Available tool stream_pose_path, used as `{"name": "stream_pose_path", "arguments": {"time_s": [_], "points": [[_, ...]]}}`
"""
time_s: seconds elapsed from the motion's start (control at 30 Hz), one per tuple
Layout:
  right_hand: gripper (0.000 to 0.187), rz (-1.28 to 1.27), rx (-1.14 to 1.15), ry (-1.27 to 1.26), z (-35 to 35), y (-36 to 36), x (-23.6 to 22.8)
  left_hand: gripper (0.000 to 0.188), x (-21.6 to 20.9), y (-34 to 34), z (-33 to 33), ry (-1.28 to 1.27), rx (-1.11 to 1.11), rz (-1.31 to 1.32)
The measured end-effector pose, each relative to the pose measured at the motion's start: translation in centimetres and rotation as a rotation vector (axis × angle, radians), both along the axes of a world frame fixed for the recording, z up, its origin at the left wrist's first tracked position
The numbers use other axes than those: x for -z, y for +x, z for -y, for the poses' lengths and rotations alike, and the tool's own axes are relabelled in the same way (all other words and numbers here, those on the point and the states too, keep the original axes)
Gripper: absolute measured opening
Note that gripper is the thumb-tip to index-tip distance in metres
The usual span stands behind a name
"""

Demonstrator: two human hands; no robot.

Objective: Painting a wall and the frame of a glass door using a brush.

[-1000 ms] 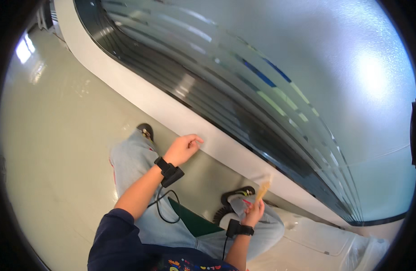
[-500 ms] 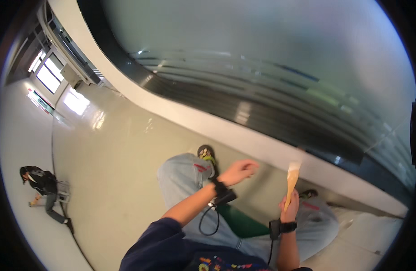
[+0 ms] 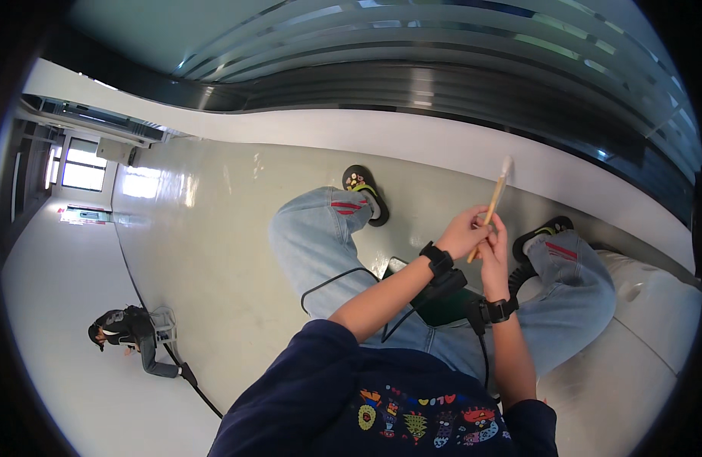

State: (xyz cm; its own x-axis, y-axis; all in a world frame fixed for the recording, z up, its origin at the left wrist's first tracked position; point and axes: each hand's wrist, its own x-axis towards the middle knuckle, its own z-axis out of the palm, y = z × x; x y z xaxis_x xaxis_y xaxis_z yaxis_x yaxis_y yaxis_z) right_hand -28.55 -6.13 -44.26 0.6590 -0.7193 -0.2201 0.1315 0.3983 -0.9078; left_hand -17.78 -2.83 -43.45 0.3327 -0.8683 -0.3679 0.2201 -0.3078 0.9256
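Both your hands meet on the brush: your right hand is closed round the low end of its handle, your left hand pinches it just beside. It points up and far, bristles toward the white ledge, knees either side

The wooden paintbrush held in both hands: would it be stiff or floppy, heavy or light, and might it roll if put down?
The paintbrush probably handles as stiff: its thin wooden handle stays straight while the left hand and right hand grip only its lower end. It looks light, held upright by fingers alone. The pale bristles at its tip would likely bend on contact. Whether the handle is round enough to roll cannot be told.
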Motion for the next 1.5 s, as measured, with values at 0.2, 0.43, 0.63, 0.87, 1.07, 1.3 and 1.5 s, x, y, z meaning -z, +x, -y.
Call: {"name": "stream_pose_path", "arguments": {"time_s": [0.2,0.43,0.63,0.87,1.07,1.3,1.5], "points": [[0.048,-0.159,-0.109,-0.130,-0.1,-0.6,1.5,0.039,1.5,3.9,-3.2,0.119,-0.208,-0.126],[0.043,-0.261,-0.074,-0.075,1.1,-0.7,1.5,0.036,-0.3,16.8,-10.1,0.063,-0.275,0.366],[0.041,-0.312,-0.093,-0.048,1.4,-0.5,2.8,0.036,-1.9,24.7,-16.2,0.123,-0.351,0.414],[0.042,-0.352,-0.061,-0.038,2.3,-1.1,3.8,0.037,-0.9,28.3,-20.7,0.142,-0.761,0.266],[0.043,-0.372,-0.069,-0.033,2.4,-0.8,3.3,0.040,-0.4,26.2,-17.9,0.099,-0.956,0.171],[0.042,-0.340,-0.052,-0.047,2.4,-0.6,3.6,0.034,-1.3,14.5,-10.1,-0.080,-0.920,0.111],[0.043,-0.327,-0.033,-0.046,2.5,-1.2,3.4,0.035,-1.7,11.2,-8.6,0.005,-0.512,-0.014]]}}
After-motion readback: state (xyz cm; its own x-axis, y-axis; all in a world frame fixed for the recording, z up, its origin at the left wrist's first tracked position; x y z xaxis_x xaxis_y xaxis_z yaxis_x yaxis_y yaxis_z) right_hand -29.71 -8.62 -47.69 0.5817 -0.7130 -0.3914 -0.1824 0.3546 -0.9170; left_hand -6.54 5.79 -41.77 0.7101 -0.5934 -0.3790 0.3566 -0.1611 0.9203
